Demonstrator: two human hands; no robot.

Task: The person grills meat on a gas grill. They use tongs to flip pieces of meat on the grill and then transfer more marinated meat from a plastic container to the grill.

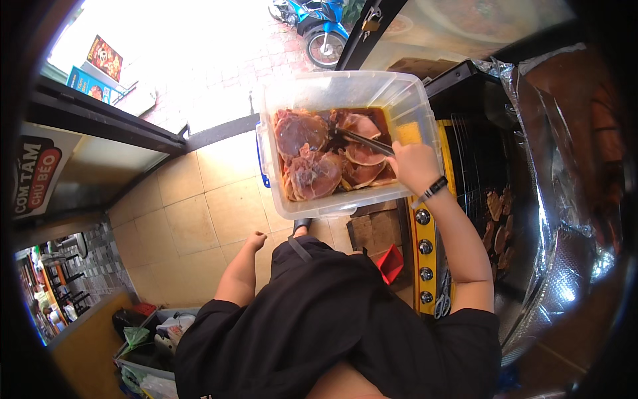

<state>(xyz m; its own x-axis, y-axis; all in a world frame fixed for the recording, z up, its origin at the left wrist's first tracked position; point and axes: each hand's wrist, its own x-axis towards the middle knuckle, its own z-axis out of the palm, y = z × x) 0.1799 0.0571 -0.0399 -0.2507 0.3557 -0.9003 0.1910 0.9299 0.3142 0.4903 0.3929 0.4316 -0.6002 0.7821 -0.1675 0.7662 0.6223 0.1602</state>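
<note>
My right hand (pixel 417 167) grips dark metal tongs (pixel 368 141), whose tips reach down among raw meat slices. A clear plastic tub (pixel 319 208) holds the meat in brown liquid. Two heaps lie on its left, an upper meat stack (pixel 300 132) and a lower meat stack (pixel 318 175). Further meat slices (pixel 366 163) sit on the right, partly behind the tongs and my fingers. The tub's blue latch (pixel 265 175) hangs on the left side. My left hand (pixel 256 240) hangs low over the tiled floor with curled fingers, apart from the tub, and nothing shows in it.
Right of the tub stands a yellow-fronted grill (pixel 418 279) with several knobs, meat pieces (pixel 498 229) on its rack and scissors (pixel 442 301) by its edge. Foil (pixel 563 279) lines the far side. A red object (pixel 390 264) lies below. A motorbike (pixel 324 35) stands outside.
</note>
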